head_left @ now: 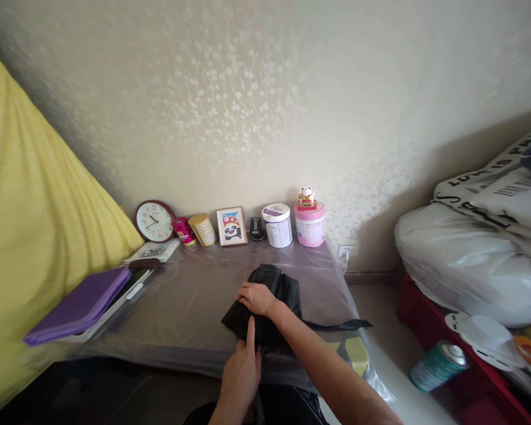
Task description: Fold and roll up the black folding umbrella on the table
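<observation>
A thin, crumpled black bag lies on the table near its front edge, with a long narrow strip trailing off to the right. My right hand reaches across from the lower right; its fingers are bent and closed on the upper left part of the black bag. Just below it, my left hand is at the bag's near edge. Its index finger is stretched along the black material while the other fingers curl in, partly hidden. Folds under both hands cannot be made out.
A plastic-covered table carries a purple folder at left. Along the wall stand a clock, cans, a panda picture and tubs, one topped by a cat figurine. Right: a spray can, red box, stuffed bags.
</observation>
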A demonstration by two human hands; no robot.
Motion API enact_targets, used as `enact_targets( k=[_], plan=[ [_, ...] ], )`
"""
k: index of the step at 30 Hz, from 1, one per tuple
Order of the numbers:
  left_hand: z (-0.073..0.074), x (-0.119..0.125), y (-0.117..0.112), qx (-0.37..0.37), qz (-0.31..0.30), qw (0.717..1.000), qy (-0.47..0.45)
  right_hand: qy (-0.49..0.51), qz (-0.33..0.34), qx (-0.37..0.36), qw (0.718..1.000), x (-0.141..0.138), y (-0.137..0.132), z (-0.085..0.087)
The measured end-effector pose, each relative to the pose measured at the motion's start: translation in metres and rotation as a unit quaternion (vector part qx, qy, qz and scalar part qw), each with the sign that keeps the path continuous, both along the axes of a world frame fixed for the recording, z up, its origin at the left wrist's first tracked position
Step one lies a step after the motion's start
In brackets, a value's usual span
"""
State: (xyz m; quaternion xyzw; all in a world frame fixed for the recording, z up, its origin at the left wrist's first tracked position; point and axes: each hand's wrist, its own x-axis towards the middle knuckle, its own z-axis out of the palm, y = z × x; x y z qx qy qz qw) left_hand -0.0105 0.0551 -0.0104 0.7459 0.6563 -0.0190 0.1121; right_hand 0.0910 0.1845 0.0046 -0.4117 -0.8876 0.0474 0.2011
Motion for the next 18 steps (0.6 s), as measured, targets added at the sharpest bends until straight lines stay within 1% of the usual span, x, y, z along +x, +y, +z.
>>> enact_targets(
  k=[3, 5, 6, 9, 11, 12, 14, 18],
  plan=[
    [-0.002, 0.000, 0.000, 0.001, 0.006, 1.000, -0.018, 0.073, 0.008, 0.013, 0.997, 0.007, -0.012, 0.008],
    [-0.004, 0.000, 0.000, 0.002, 0.008, 1.000, -0.024, 0.140, 0.022, 0.028, 0.990, 0.015, -0.028, 0.013],
    [-0.006, 0.000, 0.000, 0.005, 0.008, 1.000, -0.023, 0.157, 0.030, 0.033, 0.987, 0.019, -0.038, 0.014],
    [-0.008, 0.001, -0.001, 0.015, 0.004, 1.000, -0.021, 0.142, 0.055, 0.043, 0.987, 0.034, -0.062, 0.010],
    [-0.007, 0.002, -0.001, 0.018, 0.005, 1.000, -0.019, 0.117, 0.057, 0.055, 0.990, 0.042, -0.067, 0.002],
    [-0.007, 0.002, -0.001, 0.015, 0.008, 1.000, -0.018, 0.105, 0.052, 0.064, 0.991, 0.045, -0.066, -0.002],
    [-0.005, 0.004, -0.001, 0.005, 0.018, 1.000, -0.013, 0.086, 0.035, 0.079, 0.993, 0.049, -0.054, -0.010],
    [-0.006, 0.004, 0.000, -0.010, 0.026, 1.000, -0.015, 0.075, -0.005, 0.087, 0.993, 0.051, -0.013, -0.015]
  ],
)
